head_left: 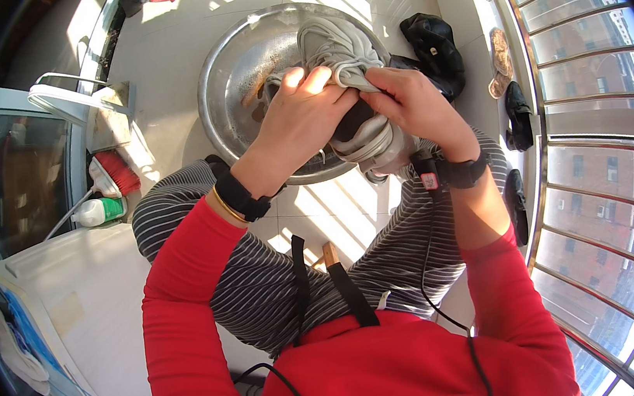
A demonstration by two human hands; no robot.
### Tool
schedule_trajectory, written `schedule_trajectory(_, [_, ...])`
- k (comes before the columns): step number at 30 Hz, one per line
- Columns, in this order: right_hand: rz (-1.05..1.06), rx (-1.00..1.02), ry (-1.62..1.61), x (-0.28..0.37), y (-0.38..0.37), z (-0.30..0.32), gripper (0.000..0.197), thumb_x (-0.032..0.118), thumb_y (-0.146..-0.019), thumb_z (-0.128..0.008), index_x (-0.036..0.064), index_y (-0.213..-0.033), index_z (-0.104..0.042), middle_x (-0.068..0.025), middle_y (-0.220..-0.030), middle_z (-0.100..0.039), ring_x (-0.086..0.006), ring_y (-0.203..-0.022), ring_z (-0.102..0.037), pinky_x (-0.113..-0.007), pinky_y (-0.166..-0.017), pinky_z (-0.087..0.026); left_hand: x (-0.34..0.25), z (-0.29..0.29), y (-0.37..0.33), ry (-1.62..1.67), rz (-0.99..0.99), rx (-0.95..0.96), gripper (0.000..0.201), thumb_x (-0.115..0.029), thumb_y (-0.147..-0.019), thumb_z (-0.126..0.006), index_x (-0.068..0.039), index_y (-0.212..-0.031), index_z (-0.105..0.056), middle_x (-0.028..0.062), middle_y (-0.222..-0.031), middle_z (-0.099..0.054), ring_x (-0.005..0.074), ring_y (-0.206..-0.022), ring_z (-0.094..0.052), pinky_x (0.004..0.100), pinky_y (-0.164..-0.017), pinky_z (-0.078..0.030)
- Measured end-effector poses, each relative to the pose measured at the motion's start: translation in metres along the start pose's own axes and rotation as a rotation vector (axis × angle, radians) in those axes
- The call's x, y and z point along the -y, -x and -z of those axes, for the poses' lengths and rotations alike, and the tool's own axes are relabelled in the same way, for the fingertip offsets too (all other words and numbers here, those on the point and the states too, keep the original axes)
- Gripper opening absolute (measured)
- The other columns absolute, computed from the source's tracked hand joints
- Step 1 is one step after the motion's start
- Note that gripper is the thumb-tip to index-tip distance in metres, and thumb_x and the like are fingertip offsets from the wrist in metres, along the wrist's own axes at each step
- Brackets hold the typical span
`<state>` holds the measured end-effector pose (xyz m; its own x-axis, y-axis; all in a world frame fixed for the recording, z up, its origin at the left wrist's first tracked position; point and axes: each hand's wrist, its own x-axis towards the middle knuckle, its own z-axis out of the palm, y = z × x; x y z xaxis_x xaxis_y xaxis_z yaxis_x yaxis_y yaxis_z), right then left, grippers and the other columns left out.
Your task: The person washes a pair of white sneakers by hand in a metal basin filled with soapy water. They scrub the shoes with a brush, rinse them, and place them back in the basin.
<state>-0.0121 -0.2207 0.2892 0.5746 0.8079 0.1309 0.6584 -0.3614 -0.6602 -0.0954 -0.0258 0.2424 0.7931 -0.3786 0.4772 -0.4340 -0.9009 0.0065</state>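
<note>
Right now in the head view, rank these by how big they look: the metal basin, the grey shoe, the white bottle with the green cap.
1. metal basin
2. grey shoe, partly hidden by both hands
3. white bottle, clearly smallest

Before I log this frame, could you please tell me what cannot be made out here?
- Head view: the left hand and right hand cover the middle of the grey fabric sports shoe.
- Contents of the round steel basin: hidden behind shoe and hands.
- Dark items by the railing: too small.

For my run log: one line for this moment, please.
left hand: grips grey sneaker | right hand: grips same sneaker | under: metal basin | floor: tiles
</note>
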Motion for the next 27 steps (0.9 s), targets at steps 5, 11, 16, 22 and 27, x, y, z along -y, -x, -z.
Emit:
schedule_trajectory(5, [0.04,0.046,0.041,0.0,0.003,-0.004,0.018,0.011,-0.088,-0.063,-0.002,-0.086,-0.051,-0.021,-0.077,-0.053,-0.042,-0.071,-0.052,-0.044,-0.063,-0.044,-0.007,-0.004,0.004,0.003,-0.011,0.051,0.017,-0.018,-0.085,-0.059,-0.02,-0.098,-0.07,-0.009,-0.093,-0.064,0.0158,-0.107,-0.055,0.0415,-0.103,-0.037])
schedule_trajectory(11, [-0.045,0.059,-0.026,0.001,0.005,-0.002,0.02,0.007,-0.088,-0.065,-0.0029,-0.083,-0.048,-0.0156,-0.07,-0.043,-0.0294,-0.062,-0.04,-0.038,-0.057,-0.039,-0.002,0.009,0.002,-0.066,-0.045,0.037,0.015,-0.019,-0.085,-0.059,-0.019,-0.094,-0.071,-0.0084,-0.094,-0.064,0.0146,-0.106,-0.056,0.0403,-0.105,-0.035])
schedule_trajectory(16, [-0.021,0.054,-0.016,0.0,0.006,-0.002,0.02,0.005,-0.089,-0.065,-0.0033,-0.082,-0.048,-0.0134,-0.069,-0.039,-0.0252,-0.061,-0.037,-0.036,-0.056,-0.037,0.002,0.017,0.004,0.165,-0.008,0.095,0.015,-0.016,-0.084,-0.061,-0.018,-0.096,-0.07,-0.0045,-0.097,-0.067,0.019,-0.113,-0.055,0.0457,-0.108,-0.031])
schedule_trajectory(22, [-0.015,0.069,0.002,0.0,0.005,-0.007,0.02,0.006,-0.089,-0.064,-0.0032,-0.083,-0.047,-0.0148,-0.07,-0.042,-0.0282,-0.061,-0.041,-0.038,-0.058,-0.038,-0.003,0.013,0.01,0.297,0.053,0.133,0.013,-0.015,-0.081,-0.066,-0.015,-0.093,-0.071,-0.0044,-0.098,-0.066,0.0264,-0.12,-0.052,0.0529,-0.109,-0.028])
schedule_trajectory(27, [-0.075,0.035,0.036,-0.001,0.003,-0.013,0.022,0.007,-0.089,-0.064,-0.0024,-0.082,-0.046,-0.0164,-0.071,-0.044,-0.0294,-0.061,-0.042,-0.038,-0.059,-0.039,0.013,0.003,0.016,0.237,0.0,0.105,0.01,-0.017,-0.079,-0.071,-0.019,-0.089,-0.072,-0.0088,-0.103,-0.064,0.0225,-0.109,-0.052,0.0549,-0.104,-0.027])
